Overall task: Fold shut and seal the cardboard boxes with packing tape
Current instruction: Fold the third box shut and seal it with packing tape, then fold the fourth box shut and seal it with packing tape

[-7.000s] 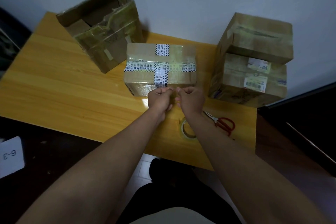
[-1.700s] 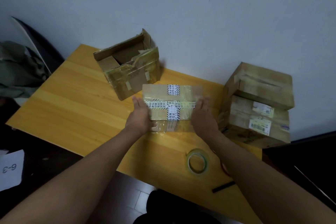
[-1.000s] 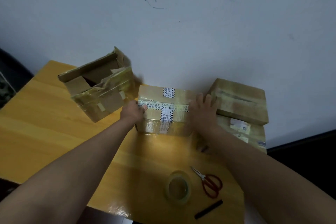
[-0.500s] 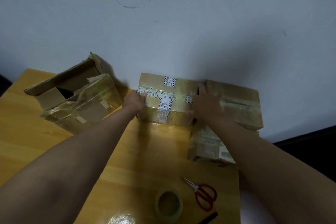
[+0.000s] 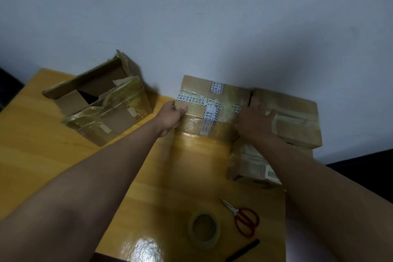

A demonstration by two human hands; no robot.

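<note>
A closed cardboard box (image 5: 225,95), sealed with clear tape and crossed printed white strips, sits at the back of the yellow table (image 5: 42,155) against the wall. My left hand (image 5: 170,117) grips its left end with the thumb on the top edge. Flat, with fingers spread, my right hand (image 5: 255,121) presses on its right end, beside a stack of two taped boxes (image 5: 297,117). An open box (image 5: 102,112) with raised flaps stands at the back left. The roll of clear packing tape (image 5: 204,229) lies flat near the front edge.
Red-handled scissors (image 5: 244,219) lie right of the tape roll, and a thin black stick (image 5: 244,251) lies at the table's front edge. The white wall (image 5: 212,27) runs right behind the boxes. Dark floor shows past the table's right side.
Both hands have slid the sealed box away from me to the wall, up against the stacked boxes. The tape roll and scissors stayed put.
</note>
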